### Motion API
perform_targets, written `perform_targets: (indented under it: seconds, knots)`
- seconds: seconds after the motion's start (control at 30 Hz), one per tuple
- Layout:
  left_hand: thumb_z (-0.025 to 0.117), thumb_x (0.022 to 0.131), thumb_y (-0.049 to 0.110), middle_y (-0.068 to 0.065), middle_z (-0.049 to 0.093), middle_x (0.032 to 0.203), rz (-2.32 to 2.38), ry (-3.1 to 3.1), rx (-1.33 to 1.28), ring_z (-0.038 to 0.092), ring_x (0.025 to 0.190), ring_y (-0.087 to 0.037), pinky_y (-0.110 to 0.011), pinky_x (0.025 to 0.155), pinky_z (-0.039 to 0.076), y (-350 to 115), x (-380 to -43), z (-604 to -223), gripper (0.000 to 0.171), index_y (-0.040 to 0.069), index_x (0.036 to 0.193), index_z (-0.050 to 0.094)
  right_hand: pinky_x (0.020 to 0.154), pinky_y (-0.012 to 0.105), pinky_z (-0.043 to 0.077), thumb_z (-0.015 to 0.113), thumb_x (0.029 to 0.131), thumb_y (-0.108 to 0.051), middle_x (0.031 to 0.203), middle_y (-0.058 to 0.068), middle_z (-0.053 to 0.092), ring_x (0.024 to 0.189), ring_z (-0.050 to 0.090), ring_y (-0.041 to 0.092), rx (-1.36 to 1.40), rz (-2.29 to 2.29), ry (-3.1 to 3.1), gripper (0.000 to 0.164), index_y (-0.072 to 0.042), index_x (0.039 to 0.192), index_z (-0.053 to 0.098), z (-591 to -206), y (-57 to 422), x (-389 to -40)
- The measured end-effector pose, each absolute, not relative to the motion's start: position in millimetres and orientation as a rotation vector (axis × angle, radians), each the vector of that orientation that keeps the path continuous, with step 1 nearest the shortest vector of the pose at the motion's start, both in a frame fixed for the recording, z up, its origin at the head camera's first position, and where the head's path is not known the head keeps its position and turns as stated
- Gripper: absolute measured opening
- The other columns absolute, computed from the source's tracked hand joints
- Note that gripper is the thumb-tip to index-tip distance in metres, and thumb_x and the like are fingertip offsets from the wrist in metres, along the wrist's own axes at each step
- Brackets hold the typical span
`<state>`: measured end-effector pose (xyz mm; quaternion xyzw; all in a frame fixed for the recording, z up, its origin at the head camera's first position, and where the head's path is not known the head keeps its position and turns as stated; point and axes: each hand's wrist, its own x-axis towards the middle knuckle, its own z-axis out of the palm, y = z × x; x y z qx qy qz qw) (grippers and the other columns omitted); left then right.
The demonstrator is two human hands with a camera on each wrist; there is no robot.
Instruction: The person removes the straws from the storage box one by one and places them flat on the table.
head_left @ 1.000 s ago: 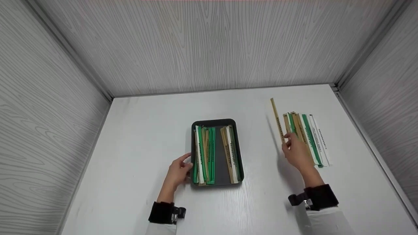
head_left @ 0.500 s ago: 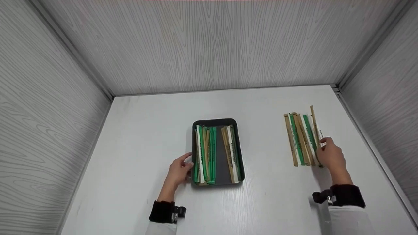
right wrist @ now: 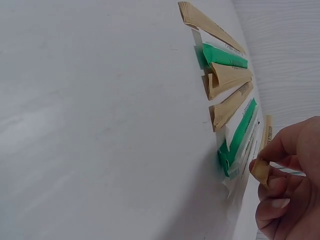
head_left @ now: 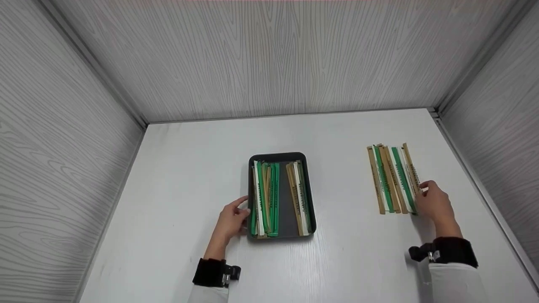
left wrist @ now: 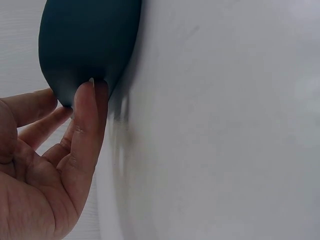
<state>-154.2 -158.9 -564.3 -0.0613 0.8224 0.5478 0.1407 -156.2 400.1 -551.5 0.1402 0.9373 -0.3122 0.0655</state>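
A black tray lies mid-table, with slim paper-wrapped sticks in brown, green and white grouped along its left and right sides. My left hand grips the tray's left side; in the left wrist view the thumb and fingers bear on its dark wall. On the right, my right hand pinches the near end of a brown paper-wrapped stick. That stick lies along the right edge of a fanned row of similar sticks. The right wrist view shows its folded end between thumb and fingers.
The white table is bounded by a grey wood-grain back panel and by side panels at left and right. A band with a small camera sits on each wrist.
My right hand has carried the brown stick rightward across the row, from its left side to its right edge, and lowered it. The left hand and tray have stayed in place.
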Motion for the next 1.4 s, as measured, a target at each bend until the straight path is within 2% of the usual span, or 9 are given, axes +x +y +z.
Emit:
perform_targets:
  seconds: [0.2,0.47,0.73,0.8,1.0,1.4]
  knots:
    - [0.058,0.098,0.012,-0.012,0.058,0.09,1.572,2.382,-0.181,0.06,0.068,-0.022,-0.035,0.055,0.05,-156,-154,-564,0.046,0.013,0.144,0.051,0.069,0.043,0.047,0.042,0.1,-0.019,0.114,0.033,0.051,0.094,0.056,0.04,0.426,-0.916,2.808,0.044,0.012,0.131,0.04,-551,401,-157]
    - [0.058,0.099,0.011,-0.012,0.058,0.094,1.582,2.367,-0.221,0.061,0.072,-0.022,-0.036,0.059,0.052,-158,-154,-563,0.045,0.016,0.143,0.052,0.061,0.039,0.046,0.048,0.097,-0.014,0.101,0.027,0.056,0.082,0.057,0.035,0.385,-0.913,2.915,0.042,0.014,0.128,0.046,-542,382,-161]
    - [0.057,0.1,0.015,-0.012,0.059,0.094,1.553,2.378,-0.194,0.061,0.072,-0.022,-0.035,0.058,0.053,-159,-151,-566,0.045,0.016,0.145,0.05,0.07,0.046,0.049,0.051,0.098,-0.013,0.11,0.027,0.057,0.093,0.057,0.038,0.187,-0.955,2.954,0.039,0.008,0.131,0.05,-525,323,-168]
    - [0.056,0.101,0.017,-0.012,0.059,0.094,1.54,2.379,-0.175,0.061,0.07,-0.022,-0.035,0.057,0.053,-159,-150,-567,0.045,0.015,0.146,0.049,0.067,0.044,0.05,0.052,0.099,-0.013,0.11,0.025,0.058,0.088,0.059,0.035,0.117,-0.974,2.944,0.038,0.006,0.131,0.05,-521,307,-169]
    - [0.055,0.102,0.019,-0.013,0.059,0.094,1.512,2.374,-0.113,0.062,0.068,-0.022,-0.037,0.056,0.054,-158,-147,-565,0.047,0.011,0.147,0.047,0.061,0.038,0.046,0.058,0.097,-0.012,0.095,0.015,0.063,0.071,0.057,0.023,-0.124,-0.942,2.978,0.031,0.002,0.124,0.056,-514,255,-165]
    - [0.055,0.099,0.007,-0.014,0.06,0.093,1.492,2.38,-0.022,0.065,0.067,-0.023,-0.039,0.057,0.056,-151,-152,-557,0.048,0.005,0.146,0.044,0.061,0.037,0.044,0.063,0.094,-0.014,0.084,0.0,0.061,0.067,0.052,0.016,-0.389,-0.842,2.909,0.027,-0.004,0.119,0.06,-508,174,-155]
